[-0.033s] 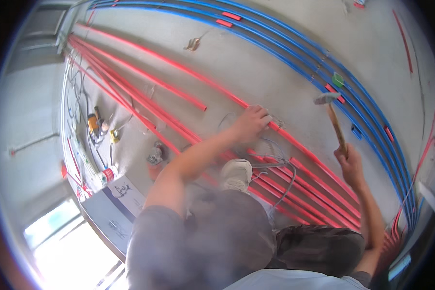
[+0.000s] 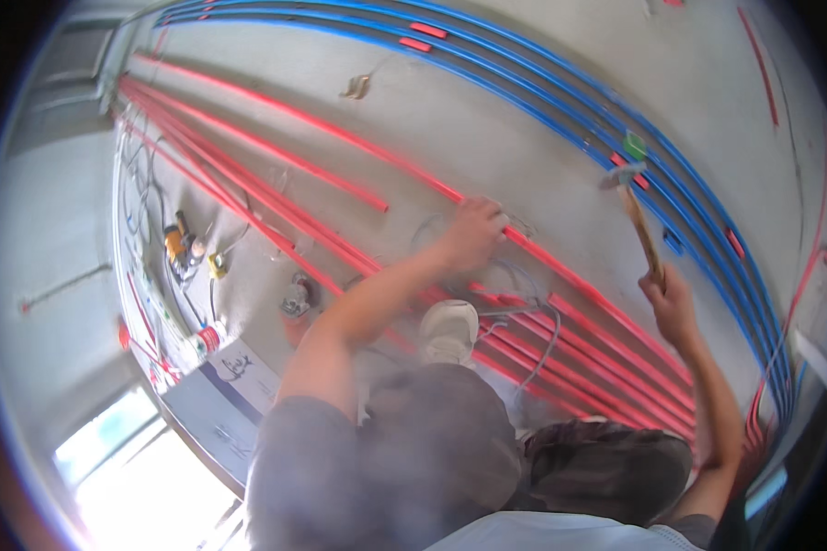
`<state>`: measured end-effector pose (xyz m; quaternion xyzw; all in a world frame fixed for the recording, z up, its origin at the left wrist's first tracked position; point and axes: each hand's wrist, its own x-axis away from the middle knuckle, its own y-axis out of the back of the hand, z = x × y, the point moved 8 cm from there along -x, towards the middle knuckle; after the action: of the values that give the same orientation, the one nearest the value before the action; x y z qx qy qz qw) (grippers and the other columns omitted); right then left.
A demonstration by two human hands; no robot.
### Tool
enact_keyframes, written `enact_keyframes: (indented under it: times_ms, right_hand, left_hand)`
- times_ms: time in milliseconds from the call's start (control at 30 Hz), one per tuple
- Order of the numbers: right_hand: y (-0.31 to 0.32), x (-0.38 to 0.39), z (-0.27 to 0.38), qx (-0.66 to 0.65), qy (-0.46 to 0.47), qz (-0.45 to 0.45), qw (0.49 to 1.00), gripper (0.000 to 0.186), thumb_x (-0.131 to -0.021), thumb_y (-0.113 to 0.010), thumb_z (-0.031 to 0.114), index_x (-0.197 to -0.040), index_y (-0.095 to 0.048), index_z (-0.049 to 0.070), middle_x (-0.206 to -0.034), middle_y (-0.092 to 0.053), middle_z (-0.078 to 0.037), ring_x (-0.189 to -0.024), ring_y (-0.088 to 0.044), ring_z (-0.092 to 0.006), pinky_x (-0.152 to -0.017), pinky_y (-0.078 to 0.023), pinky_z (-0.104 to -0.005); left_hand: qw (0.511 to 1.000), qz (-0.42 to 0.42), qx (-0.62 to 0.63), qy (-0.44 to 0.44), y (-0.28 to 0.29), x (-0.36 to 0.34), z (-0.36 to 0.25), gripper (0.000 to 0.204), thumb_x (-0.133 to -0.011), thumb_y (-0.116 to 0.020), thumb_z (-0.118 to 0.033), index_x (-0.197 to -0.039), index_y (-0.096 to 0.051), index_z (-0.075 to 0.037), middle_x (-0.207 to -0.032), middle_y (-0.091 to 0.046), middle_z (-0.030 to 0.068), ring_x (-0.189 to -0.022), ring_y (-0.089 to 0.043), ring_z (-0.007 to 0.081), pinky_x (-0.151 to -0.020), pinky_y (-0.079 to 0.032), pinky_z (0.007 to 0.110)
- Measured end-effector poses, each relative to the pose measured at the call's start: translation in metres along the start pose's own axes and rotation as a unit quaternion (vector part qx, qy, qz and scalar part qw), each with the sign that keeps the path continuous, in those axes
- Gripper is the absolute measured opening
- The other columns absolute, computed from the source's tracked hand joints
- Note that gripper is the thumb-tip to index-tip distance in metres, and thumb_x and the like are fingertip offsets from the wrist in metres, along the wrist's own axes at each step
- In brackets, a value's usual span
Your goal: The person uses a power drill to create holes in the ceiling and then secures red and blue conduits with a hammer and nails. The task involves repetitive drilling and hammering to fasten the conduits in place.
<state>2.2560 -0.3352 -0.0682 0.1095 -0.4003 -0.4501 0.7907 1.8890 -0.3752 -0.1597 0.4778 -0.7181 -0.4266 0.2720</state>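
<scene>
My right hand is closed around the wooden handle of a hammer. Its metal head is raised and appears in front of the blue pipes. With fingers curled down, my left hand grips a long red pipe at the middle of the floor. A small pale piece, too blurred to name, shows by the fingertips. Thin grey cable lies looped beside this pipe, near my shoe.
Several more red pipes run across the floor beneath me. Several blue pipes curve along the far and right side, with red clips and a green piece. A yellow-and-black power tool, an angle grinder and a box are at left.
The hammer head has tilted and dropped slightly toward the left. My left hand keeps its place on the red pipe, while the whole view has shifted a little.
</scene>
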Motion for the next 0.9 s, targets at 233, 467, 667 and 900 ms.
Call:
enact_keyframes:
  times_ms: [233,467,667,900]
  right_hand:
    - [0.081,0.129,0.034,-0.067,-0.321,-0.006,0.945,0.015,-0.103,-0.064,0.017,-0.094,-0.055,0.009,-0.067,-0.047,0.005,-0.048,-0.043,-0.0058,-0.04,-0.033,-0.0276]
    - [0.095,0.284,0.106,-0.137,-0.505,-0.03,0.851,0.024,-0.103,-0.068,0.026,-0.092,-0.05,0.016,-0.062,-0.042,0.006,-0.041,-0.04,-0.0084,-0.037,-0.034,-0.0293]
    - [0.033,0.302,0.156,-0.165,-0.559,0.014,0.812,0.024,-0.103,-0.069,0.025,-0.095,-0.049,0.015,-0.064,-0.041,0.005,-0.044,-0.041,-0.0091,-0.039,-0.037,-0.0306]
    - [-0.081,0.219,0.271,-0.213,-0.565,0.086,0.792,0.021,-0.103,-0.069,0.025,-0.098,-0.052,0.013,-0.063,-0.044,0.005,-0.045,-0.041,-0.0084,-0.04,-0.035,-0.0294]
  left_hand:
    - [0.943,-0.094,0.159,0.277,0.083,0.06,0.038,0.026,-0.097,-0.065,-0.022,-0.112,-0.072,-0.002,-0.113,-0.069,0.0221,-0.115,-0.065,0.0416,-0.102,-0.052,0.05]
    - [0.877,0.042,0.204,0.434,0.235,0.154,0.109,0.029,-0.092,-0.071,-0.029,-0.099,-0.076,-0.001,-0.098,-0.075,0.0208,-0.094,-0.073,0.0416,-0.086,-0.058,0.049]
    - [0.788,0.04,0.251,0.56,0.291,0.23,0.24,0.029,-0.091,-0.073,-0.03,-0.101,-0.079,-0.004,-0.102,-0.078,0.0212,-0.102,-0.075,0.0396,-0.09,-0.059,0.049]
    - [0.842,0.094,0.179,0.501,0.35,0.136,0.33,0.032,-0.094,-0.072,-0.032,-0.11,-0.079,-0.005,-0.113,-0.076,0.0239,-0.107,-0.073,0.0423,-0.095,-0.058,0.052]
